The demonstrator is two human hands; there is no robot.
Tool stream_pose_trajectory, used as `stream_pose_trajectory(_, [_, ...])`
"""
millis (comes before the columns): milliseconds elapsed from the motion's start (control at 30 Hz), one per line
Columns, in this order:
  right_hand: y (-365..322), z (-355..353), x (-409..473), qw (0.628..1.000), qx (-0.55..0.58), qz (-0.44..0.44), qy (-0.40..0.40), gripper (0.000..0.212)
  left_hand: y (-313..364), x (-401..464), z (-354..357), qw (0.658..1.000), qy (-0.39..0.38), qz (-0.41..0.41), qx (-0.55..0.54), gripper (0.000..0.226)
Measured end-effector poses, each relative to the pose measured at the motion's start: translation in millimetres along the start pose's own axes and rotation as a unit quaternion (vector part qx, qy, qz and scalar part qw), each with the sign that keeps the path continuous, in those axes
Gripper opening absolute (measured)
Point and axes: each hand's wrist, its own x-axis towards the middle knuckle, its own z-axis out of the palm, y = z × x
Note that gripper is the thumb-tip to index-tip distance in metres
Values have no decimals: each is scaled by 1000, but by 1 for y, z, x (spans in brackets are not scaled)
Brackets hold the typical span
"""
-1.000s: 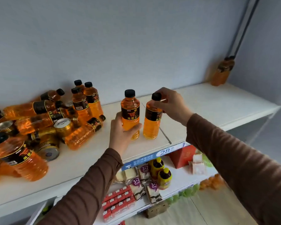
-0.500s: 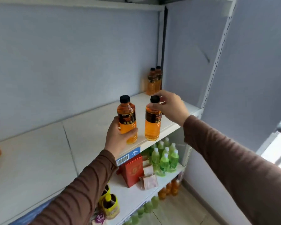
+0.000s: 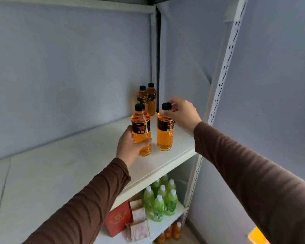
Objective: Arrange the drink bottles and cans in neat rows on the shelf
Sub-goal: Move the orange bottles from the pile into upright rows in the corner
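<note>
My left hand (image 3: 130, 147) grips the lower body of an orange drink bottle (image 3: 141, 127) with a black cap and dark label. My right hand (image 3: 182, 114) pinches the neck of a second orange bottle (image 3: 165, 136), just under its black cap. Both bottles are upright over the right end of the white shelf (image 3: 77, 166); I cannot tell whether their bases touch it. Behind them, two more orange bottles (image 3: 147, 99) stand side by side in the back right corner.
A white perforated upright (image 3: 224, 71) bounds the shelf on the right. Below, a lower shelf holds several green bottles (image 3: 159, 199), a red box (image 3: 118, 221) and wrapped packets. More orange bottles (image 3: 169, 231) stand lower still.
Both hands have carried their bottles rightward along the shelf, from beside the jumbled pile at the left to the right end near the two corner bottles. The pile is out of view.
</note>
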Motion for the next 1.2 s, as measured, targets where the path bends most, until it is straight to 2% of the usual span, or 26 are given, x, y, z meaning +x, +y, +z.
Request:
stream_pose_trajectory(333, [47, 4, 126, 1000, 1, 15, -19, 18, -36, 125, 63, 999, 43, -24, 2, 55])
stream_pose_trajectory(500, [61, 24, 184, 998, 22, 27, -43, 25, -52, 169, 83, 996, 81, -33, 19, 59])
stream_pose_trajectory(933, [89, 64, 245, 995, -30, 9, -95, 32, -75, 215, 103, 980, 142, -73, 119, 74])
stream_pose_trajectory(1067, [83, 61, 252, 986, -100, -1, -133, 39, -78, 213, 106, 979, 148, -80, 113, 78])
stream_pose_trajectory(1200, [72, 49, 260, 962, -200, -41, -179, 42, -87, 203, 105, 983, 122, -88, 107, 81])
